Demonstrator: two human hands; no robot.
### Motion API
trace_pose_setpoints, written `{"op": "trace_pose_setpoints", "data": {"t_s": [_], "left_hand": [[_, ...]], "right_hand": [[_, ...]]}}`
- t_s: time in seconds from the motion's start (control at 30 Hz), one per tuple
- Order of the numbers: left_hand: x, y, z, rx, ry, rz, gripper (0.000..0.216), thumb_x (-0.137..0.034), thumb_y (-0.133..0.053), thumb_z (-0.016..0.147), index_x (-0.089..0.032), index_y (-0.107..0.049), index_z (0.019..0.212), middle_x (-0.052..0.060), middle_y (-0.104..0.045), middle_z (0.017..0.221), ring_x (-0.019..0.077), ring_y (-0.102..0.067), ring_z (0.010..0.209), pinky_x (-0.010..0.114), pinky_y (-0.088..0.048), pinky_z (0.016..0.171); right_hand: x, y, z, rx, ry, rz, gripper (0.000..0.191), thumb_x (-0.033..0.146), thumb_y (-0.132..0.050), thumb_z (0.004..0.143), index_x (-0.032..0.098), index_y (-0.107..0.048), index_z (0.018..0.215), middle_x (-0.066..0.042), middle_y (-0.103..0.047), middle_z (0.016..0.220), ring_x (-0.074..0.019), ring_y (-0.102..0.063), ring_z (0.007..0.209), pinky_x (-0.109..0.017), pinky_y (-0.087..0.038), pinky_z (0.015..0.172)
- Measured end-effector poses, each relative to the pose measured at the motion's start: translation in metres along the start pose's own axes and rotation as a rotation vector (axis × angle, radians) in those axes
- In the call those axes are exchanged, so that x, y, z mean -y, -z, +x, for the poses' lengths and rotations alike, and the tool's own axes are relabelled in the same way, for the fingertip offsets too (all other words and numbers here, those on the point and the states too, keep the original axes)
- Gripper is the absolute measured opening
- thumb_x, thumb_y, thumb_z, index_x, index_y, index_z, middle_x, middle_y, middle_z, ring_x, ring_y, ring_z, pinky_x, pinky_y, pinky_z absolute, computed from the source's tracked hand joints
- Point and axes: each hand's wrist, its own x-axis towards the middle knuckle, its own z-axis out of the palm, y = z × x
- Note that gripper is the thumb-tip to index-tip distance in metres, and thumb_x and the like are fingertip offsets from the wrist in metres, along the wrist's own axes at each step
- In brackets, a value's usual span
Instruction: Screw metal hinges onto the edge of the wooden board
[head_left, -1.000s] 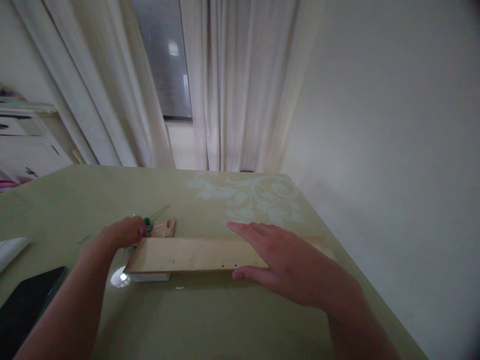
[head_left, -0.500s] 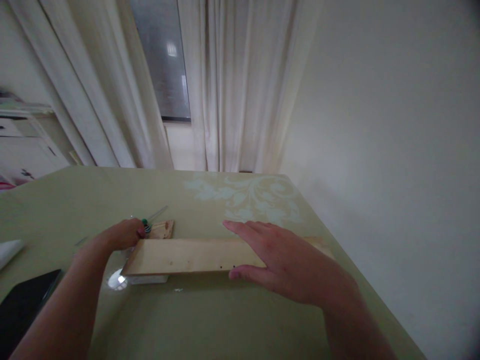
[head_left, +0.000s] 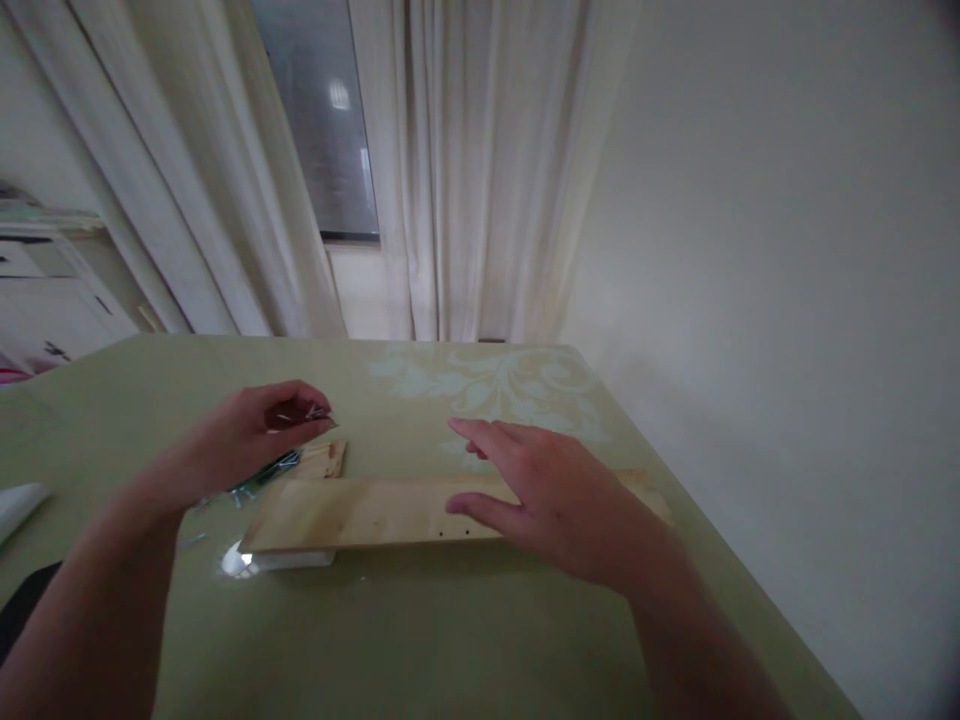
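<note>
My left hand (head_left: 262, 425) is closed in a pinch on a few small metal screws (head_left: 320, 412), raised over the table left of centre. Just below it, a loose pile of silvery screws (head_left: 262, 473), partly hidden by the hand, lies beside a short wooden piece (head_left: 322, 458). A long pale wooden board (head_left: 375, 510) with two small dark holes lies across the middle, its left end resting on a white block (head_left: 296, 559). My right hand (head_left: 540, 490) hovers over the board's right part, thumb and fingers apart, and hides some of it.
A single screw (head_left: 193, 541) lies apart at the left. The green table (head_left: 390, 640) also carries a dark flat object (head_left: 26, 605) and something white (head_left: 21, 505) at its left edge. A wall (head_left: 787, 350) borders the right side, with curtains (head_left: 487, 180) behind.
My left hand has risen from the pile with screws in its fingers, uncovering more of the pile. The green-topped thing near it no longer shows. My right hand has shifted slightly up and left.
</note>
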Motion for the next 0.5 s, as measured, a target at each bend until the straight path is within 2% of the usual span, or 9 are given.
{"op": "trace_pose_setpoints", "data": {"t_s": [0.1, 0.2, 0.27, 0.4, 0.5], "left_hand": [[-0.040, -0.040, -0.002, 0.002, -0.167, -0.326, 0.026, -0.040, -0.091, 0.078, -0.020, -0.077, 0.086, 0.005, -0.079, 0.083, 0.0189, -0.073, 0.076, 0.027, -0.060, 0.071], [-0.064, -0.077, -0.004, 0.053, -0.206, -0.477, 0.021, -0.035, -0.093, 0.079, -0.019, -0.080, 0.084, 0.006, -0.081, 0.081, 0.0180, -0.075, 0.074, 0.026, -0.062, 0.070], [-0.071, -0.094, -0.006, 0.053, -0.208, -0.520, 0.020, -0.035, -0.093, 0.080, -0.019, -0.081, 0.081, 0.005, -0.080, 0.075, 0.0166, -0.073, 0.068, 0.025, -0.061, 0.065], [-0.080, -0.108, -0.011, 0.024, -0.225, -0.539, 0.021, -0.038, -0.090, 0.084, -0.020, -0.082, 0.077, 0.001, -0.075, 0.063, 0.0142, -0.068, 0.057, 0.023, -0.059, 0.057], [-0.083, -0.109, -0.016, 0.047, -0.220, -0.531, 0.024, -0.046, -0.085, 0.092, -0.022, -0.087, 0.089, 0.002, -0.076, 0.063, 0.0150, -0.070, 0.055, 0.023, -0.059, 0.055]], "right_hand": [[0.001, -0.010, 0.011, -0.122, 0.014, 0.063, 0.051, 0.048, -0.070, 0.106, 0.017, -0.065, 0.145, -0.014, -0.076, 0.137, -0.0322, -0.073, 0.125, -0.047, -0.056, 0.107], [-0.001, -0.017, 0.019, -0.199, 0.046, 0.115, 0.039, 0.041, -0.075, 0.104, 0.020, -0.069, 0.136, -0.011, -0.078, 0.128, -0.0272, -0.074, 0.117, -0.040, -0.056, 0.101], [-0.002, -0.019, 0.022, -0.227, 0.062, 0.165, 0.027, 0.035, -0.076, 0.104, 0.021, -0.072, 0.127, -0.008, -0.080, 0.119, -0.0231, -0.075, 0.108, -0.035, -0.056, 0.094], [-0.005, -0.020, 0.023, -0.276, 0.063, 0.310, 0.002, 0.023, -0.077, 0.102, 0.021, -0.075, 0.103, 0.000, -0.079, 0.095, -0.0158, -0.072, 0.087, -0.027, -0.052, 0.078], [-0.008, -0.017, 0.023, -0.336, 0.069, 0.327, 0.005, 0.017, -0.077, 0.100, 0.021, -0.075, 0.098, 0.001, -0.076, 0.090, -0.0144, -0.069, 0.082, -0.026, -0.052, 0.076]]}}
